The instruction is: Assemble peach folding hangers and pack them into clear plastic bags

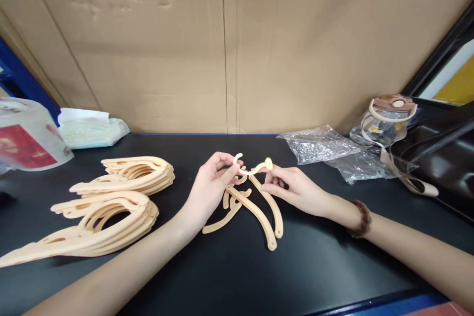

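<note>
Between both hands, above the table, is a small cream plastic hanger hook (245,172). My left hand (217,173) pinches its curved end between thumb and fingers. At the hook's other end, a rounded knob, my right hand (285,183) has its thumb and fingers closed on it. Below lie loose cream hanger arms (261,215) and smaller curved pieces, crossing one another; the left fingers partly cover some. To the left rest two stacks of cream plastic hangers, a rear stack (148,173) and a front stack (126,232), near my left forearm.
On the black table (229,286), a white tub (33,133) and a tissue pack (92,131) stand at back left. Clear plastic bags (322,145) and a strapped clear cup (387,121) lie at back right. A cardboard wall (166,49) closes off the back.
</note>
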Demonstrator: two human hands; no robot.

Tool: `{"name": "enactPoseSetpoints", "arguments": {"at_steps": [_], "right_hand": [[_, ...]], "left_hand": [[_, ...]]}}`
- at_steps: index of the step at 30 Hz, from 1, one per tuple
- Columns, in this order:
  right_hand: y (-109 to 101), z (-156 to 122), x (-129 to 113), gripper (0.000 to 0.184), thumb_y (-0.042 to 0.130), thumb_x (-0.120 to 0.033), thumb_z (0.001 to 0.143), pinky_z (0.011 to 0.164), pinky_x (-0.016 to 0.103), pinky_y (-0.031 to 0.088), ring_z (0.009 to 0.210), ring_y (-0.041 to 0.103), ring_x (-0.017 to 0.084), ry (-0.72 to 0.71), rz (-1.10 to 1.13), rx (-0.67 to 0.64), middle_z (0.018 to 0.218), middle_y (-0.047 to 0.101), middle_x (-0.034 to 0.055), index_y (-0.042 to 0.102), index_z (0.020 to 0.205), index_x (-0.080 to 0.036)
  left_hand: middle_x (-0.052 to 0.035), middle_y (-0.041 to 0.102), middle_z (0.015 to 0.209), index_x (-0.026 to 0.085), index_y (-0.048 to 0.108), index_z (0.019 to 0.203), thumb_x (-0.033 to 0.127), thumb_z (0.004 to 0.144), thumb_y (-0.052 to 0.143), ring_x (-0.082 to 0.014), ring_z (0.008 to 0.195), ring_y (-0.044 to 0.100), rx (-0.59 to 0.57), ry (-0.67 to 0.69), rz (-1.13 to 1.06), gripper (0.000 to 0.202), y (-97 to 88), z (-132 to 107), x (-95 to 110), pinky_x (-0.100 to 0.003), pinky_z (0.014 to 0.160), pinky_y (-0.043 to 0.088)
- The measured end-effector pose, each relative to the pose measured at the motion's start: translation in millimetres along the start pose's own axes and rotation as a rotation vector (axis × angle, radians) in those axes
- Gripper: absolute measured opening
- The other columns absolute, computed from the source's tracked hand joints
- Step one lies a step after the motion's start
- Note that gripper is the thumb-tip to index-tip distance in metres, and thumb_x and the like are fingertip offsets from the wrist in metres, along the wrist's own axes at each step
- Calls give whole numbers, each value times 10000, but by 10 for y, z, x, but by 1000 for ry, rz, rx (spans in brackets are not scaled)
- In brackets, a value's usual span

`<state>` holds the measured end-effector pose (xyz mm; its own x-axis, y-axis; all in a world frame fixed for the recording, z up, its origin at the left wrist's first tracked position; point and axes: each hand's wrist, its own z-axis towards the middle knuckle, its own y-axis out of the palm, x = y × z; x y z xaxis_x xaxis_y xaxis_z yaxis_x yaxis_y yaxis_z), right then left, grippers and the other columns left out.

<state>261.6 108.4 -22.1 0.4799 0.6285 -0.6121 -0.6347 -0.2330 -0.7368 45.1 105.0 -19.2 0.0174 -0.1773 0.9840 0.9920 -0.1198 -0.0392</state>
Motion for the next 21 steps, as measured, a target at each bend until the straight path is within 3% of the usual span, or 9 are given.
{"name": "enactPoseSetpoints", "arguments": {"at_steps": [5,9,12,15,18,21], "right_hand": [[48,-30,-98,345,387,-318,1016,710,230,459,752,581,115,-161,-58,-22,1033,660,26,509,1336,-276],[101,-45,-83,346,302,-296,1030,638,234,470,667,555,119,-269,-85,53,845,630,21,548,1262,-229],[104,-47,-28,313,289,-288,1035,612,219,470,610,530,99,-205,-8,145,792,594,-7,503,1258,-237],[70,-28,10,300,284,-219,1028,682,225,484,674,549,92,-153,39,245,882,597,0,482,1252,-251],[28,-3,-9,260,351,-197,1001,774,268,490,821,584,123,-98,-16,326,1004,607,30,514,1200,-236],[9,6,-56,253,435,-205,971,839,309,499,956,613,164,-16,-25,327,1146,628,43,520,1206,-243]], "left_hand": [[-39,662,937,184,513,865,380,832,585,-179,866,673,-107,59,101,212,27,-13,5,-321,780,564],[-40,671,997,198,548,924,374,873,538,-199,972,642,-141,144,345,184,6,-40,52,-364,892,495],[-48,627,1062,220,566,1023,328,874,537,-258,1057,568,-66,188,613,186,-39,-62,131,-422,892,413],[-30,604,791,214,562,1016,321,883,512,-286,818,583,-8,143,855,178,-71,-89,233,-397,695,369],[12,552,608,220,537,1035,407,932,439,-248,596,554,-46,22,1168,235,-64,-118,312,-329,568,281],[-5,603,656,234,556,942,477,931,432,-245,636,579,-135,-14,1301,273,-35,-137,327,-304,561,254]]}}
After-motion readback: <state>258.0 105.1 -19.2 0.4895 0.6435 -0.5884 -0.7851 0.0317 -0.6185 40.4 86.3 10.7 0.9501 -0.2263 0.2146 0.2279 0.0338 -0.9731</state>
